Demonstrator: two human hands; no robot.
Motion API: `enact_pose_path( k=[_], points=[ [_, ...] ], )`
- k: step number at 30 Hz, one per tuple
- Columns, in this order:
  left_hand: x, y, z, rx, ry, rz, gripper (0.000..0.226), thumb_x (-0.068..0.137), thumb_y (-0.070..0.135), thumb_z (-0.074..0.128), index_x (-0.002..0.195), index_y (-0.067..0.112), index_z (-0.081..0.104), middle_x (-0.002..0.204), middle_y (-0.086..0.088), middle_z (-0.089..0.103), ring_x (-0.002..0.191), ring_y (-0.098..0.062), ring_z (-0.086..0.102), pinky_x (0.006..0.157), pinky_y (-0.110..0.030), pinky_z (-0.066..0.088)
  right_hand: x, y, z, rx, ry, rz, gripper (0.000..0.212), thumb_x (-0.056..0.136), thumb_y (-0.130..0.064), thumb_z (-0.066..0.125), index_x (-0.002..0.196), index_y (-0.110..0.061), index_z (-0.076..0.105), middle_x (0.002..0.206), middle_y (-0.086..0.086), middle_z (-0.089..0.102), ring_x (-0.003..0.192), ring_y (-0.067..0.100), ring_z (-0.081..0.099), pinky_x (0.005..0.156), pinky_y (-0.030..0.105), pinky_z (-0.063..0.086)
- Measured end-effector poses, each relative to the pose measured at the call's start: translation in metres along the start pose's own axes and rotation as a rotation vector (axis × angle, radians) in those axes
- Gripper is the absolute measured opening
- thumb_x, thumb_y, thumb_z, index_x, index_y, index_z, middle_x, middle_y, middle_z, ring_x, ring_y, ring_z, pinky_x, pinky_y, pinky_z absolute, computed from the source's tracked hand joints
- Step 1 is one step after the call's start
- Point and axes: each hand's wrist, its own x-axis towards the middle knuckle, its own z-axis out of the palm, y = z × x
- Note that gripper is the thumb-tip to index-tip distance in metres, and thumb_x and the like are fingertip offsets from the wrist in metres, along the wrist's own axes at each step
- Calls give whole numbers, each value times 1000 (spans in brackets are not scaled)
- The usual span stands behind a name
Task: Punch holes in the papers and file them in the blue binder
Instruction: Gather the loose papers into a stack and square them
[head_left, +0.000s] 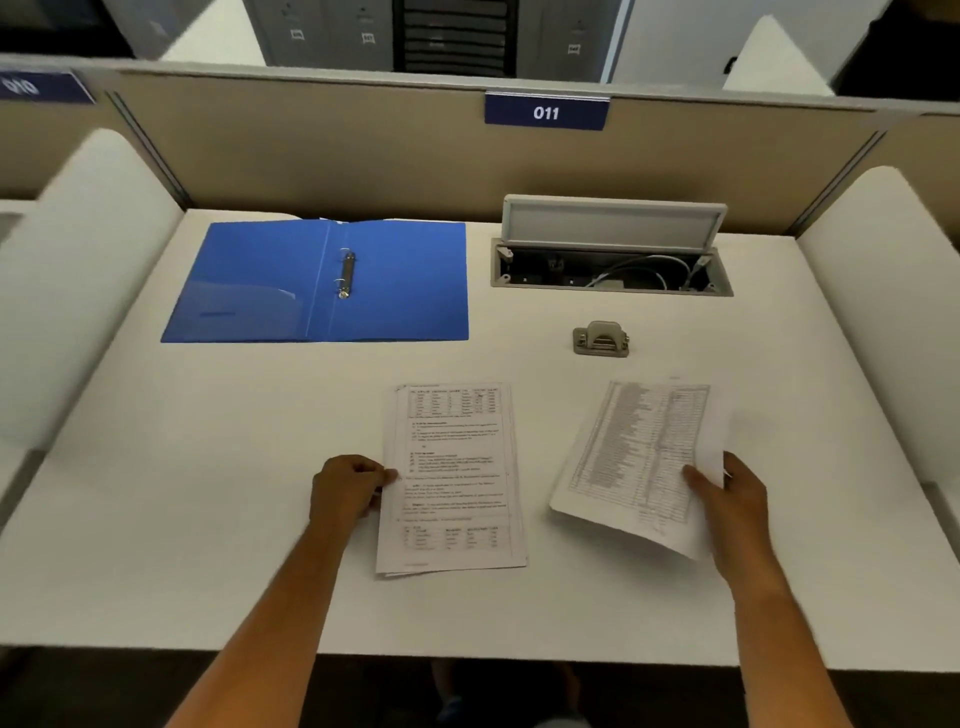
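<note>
Both forearms reach forward; left hand (347, 492) pinches a stack (453, 486) by its edge, right hand (730, 501) grips a sheet (641, 452), thumb on top.

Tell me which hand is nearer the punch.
Right. The right hand, holding a sheet, is in front of the punch and slightly right of it. The left hand pinches the left edge of the stack, farther off to the punch's front-left.

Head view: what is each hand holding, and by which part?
The right hand holds a printed sheet by its lower right edge. The left hand pinches the paper stack at its left edge, about mid-height.
</note>
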Motion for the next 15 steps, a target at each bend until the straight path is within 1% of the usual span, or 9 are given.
enact_pose_path(
  k=[1, 3, 5, 8, 12, 15],
  points=[
    [-1, 1, 1, -2, -1, 5, 22, 81, 22, 90, 85, 6, 76, 72, -7, 80, 64, -28, 78, 53, -29, 58, -2, -5, 3, 55, -14, 15, 31, 100, -4, 70, 129, -15, 74, 116, 0, 82, 103, 17, 79, 94, 35, 58],
    [-2, 0, 1, -9, -2, 6, 22, 81, 22, 90, 85, 6, 75, 72, -7, 80, 64, -27, 78, 54, -29, 59, -6, -10, 14, 106, -43, 44, 31, 100, -7, 71, 129, -17, 74, 117, 0, 82, 105, 19, 80, 96, 37, 57],
    [-2, 0, 1, -12, -9, 6, 23, 81, 22, 90, 84, 5, 75, 72, -7, 80, 63, -26, 78, 54, -30, 59, -7, -9, 27, 91, -91, 68, 31, 99, -8, 73, 129, -17, 75, 118, 2, 82, 109, 25, 78, 100, 42, 57],
    [-1, 0, 1, -12, -8, -2, 22, 81, 23, 90, 84, 7, 76, 72, -6, 80, 61, -24, 78, 53, -28, 57, -14, -3, 56, 56, -227, 89, 32, 98, -8, 74, 130, -16, 74, 120, 4, 82, 110, 26, 79, 98, 44, 59],
    [-1, 0, 2, -6, -5, -10, 21, 82, 24, 89, 84, 7, 76, 73, -6, 80, 60, -22, 78, 47, -23, 53, -26, 11, 105, -60, -379, 66, 30, 99, -7, 74, 127, -17, 73, 118, 1, 83, 106, 22, 80, 92, 42, 63],
    [0, 0, 1, -3, -4, -17, 22, 82, 27, 90, 83, 9, 76, 72, -4, 80, 59, -21, 78, 47, -22, 52, -29, 26, 142, -194, -389, 36, 32, 98, -7, 75, 128, -16, 72, 121, 5, 80, 108, 21, 77, 95, 39, 62]
  ],
)
